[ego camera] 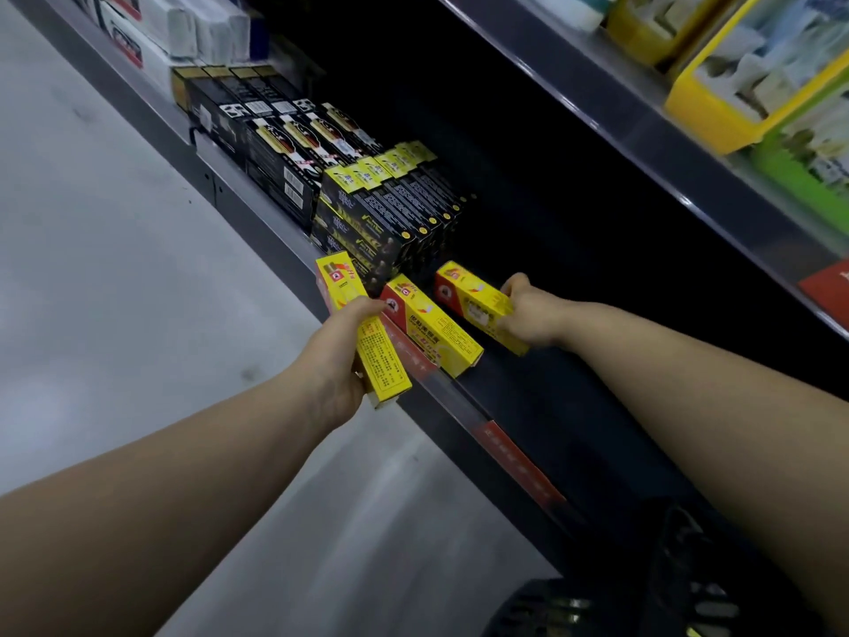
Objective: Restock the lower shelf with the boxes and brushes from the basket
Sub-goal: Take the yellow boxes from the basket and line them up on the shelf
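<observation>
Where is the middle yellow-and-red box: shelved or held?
Shelved: the middle box lies flat on the lower shelf, between left hand and right hand, held by neither.

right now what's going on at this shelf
A person is stocking the lower shelf with yellow-and-red boxes. The left hand grips one box at the shelf's front edge, and the right hand holds a second box further in. A third box lies on the shelf between them. Stacked black boxes sit just beyond, and the basket is at the bottom of the view.

Bare forearms [193, 471], left hand [342, 356], right hand [535, 314]
</observation>
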### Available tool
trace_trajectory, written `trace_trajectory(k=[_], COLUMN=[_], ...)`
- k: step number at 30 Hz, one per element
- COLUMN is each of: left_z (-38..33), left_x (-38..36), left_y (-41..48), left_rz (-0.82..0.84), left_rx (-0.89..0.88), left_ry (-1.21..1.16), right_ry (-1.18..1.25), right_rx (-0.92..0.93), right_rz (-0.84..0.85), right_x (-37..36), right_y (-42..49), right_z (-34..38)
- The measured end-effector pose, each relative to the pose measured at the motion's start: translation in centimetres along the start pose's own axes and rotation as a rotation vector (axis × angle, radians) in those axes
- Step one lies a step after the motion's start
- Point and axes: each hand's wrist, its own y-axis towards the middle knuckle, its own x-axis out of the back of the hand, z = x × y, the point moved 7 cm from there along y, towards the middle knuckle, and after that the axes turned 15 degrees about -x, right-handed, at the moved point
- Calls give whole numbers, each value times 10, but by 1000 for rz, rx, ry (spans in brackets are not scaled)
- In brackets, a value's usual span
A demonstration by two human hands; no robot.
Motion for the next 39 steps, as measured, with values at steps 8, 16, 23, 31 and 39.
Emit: trace_trajectory(k=[8,16,23,31,39], left_z=[4,11,-1,11,21], left_x=[0,-11,-28,-26,-39], left_y=[9,6,4,8,15], left_rz=[3,-1,136,211,278], left_rx=[3,49,-13,-28,-16], left_ry=[74,6,-95,314,446], right_ry=[62,-30,205,204,-136], right_rx=[79,105,400,137,-27], right_rz=[110,17,262,124,-63], right_x=[-38,-23,-11,17,-5], right_y=[15,-6,-75,-42,21], right_z=[34,31,51,-7,11])
